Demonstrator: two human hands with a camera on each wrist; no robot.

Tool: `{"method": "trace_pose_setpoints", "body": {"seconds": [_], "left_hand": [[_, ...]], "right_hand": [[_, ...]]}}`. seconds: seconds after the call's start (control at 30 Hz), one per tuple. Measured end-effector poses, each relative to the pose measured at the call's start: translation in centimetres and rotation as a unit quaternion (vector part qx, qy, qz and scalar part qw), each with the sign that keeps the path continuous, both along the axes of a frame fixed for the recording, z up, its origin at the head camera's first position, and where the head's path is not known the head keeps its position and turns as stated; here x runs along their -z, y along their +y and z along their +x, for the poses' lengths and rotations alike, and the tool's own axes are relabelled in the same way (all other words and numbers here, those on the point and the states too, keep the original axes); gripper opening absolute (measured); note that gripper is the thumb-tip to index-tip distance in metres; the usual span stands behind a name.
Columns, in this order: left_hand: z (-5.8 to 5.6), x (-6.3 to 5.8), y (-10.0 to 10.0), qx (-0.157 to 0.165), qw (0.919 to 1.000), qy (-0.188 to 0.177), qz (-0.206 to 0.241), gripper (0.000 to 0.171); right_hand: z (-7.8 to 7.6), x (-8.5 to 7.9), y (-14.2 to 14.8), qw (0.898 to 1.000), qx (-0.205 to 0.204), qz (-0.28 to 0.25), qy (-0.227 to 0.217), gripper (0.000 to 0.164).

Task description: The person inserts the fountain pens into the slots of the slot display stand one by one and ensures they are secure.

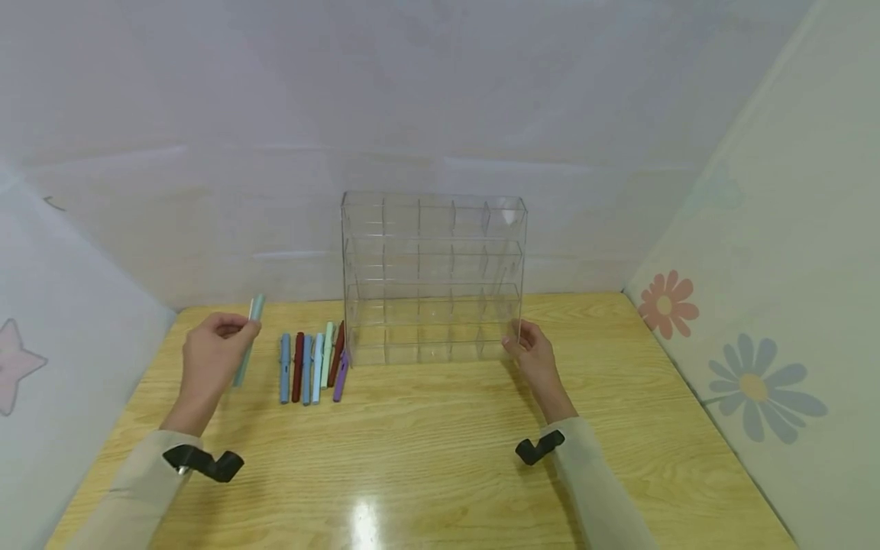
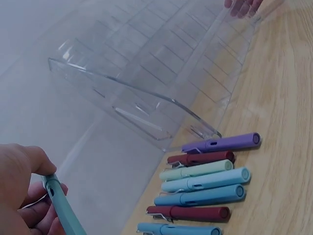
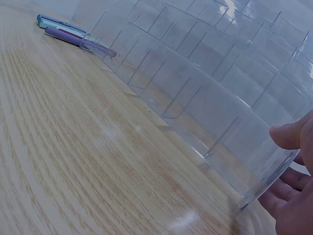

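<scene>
My left hand (image 1: 211,353) pinches a teal pen (image 1: 241,373) between thumb and fingers, left of the other pens and above the table. In the left wrist view, the thumb presses near the upper end of this teal pen (image 2: 66,210). A clear plastic rack (image 1: 435,353) with tiers of small compartments stands upright at the back of the table. My right hand (image 1: 538,360) holds its lower right edge. The right wrist view has the thumb (image 3: 288,134) at the front and the other fingers round the side wall.
Several pens lie in a row left of the rack: blue pen (image 1: 285,370), dark red pen (image 1: 298,368), light blue pen (image 1: 317,370), pale green pen (image 1: 327,355) and purple pen (image 1: 340,378) among them. The purple one touches or nearly touches the rack's corner. Pale cloth walls (image 1: 433,99) surround the wooden table (image 1: 426,451).
</scene>
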State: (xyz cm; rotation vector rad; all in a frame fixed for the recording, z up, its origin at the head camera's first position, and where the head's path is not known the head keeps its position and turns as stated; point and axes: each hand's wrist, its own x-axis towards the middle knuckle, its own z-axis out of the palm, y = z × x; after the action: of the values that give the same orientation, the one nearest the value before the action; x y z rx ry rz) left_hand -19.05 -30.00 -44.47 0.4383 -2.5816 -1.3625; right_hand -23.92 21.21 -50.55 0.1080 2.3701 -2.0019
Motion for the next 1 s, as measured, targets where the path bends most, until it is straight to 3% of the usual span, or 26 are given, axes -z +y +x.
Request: {"method": "trace_pose_setpoints", "body": {"seconds": [0.53,1.0], "left_hand": [[0.5,-2.5,2.6,0.047,0.9984,0.018,0.025,0.05],[0.8,-3.6,4.2,0.081,0.9964,0.013,0.021,0.054]], "right_hand": [[0.1,0.3,0.0,1.0,-0.004,-0.007,0.013,0.059],[-0.1,0.5,0.1,1.0,0.0,-0.003,0.012,0.057]]}}
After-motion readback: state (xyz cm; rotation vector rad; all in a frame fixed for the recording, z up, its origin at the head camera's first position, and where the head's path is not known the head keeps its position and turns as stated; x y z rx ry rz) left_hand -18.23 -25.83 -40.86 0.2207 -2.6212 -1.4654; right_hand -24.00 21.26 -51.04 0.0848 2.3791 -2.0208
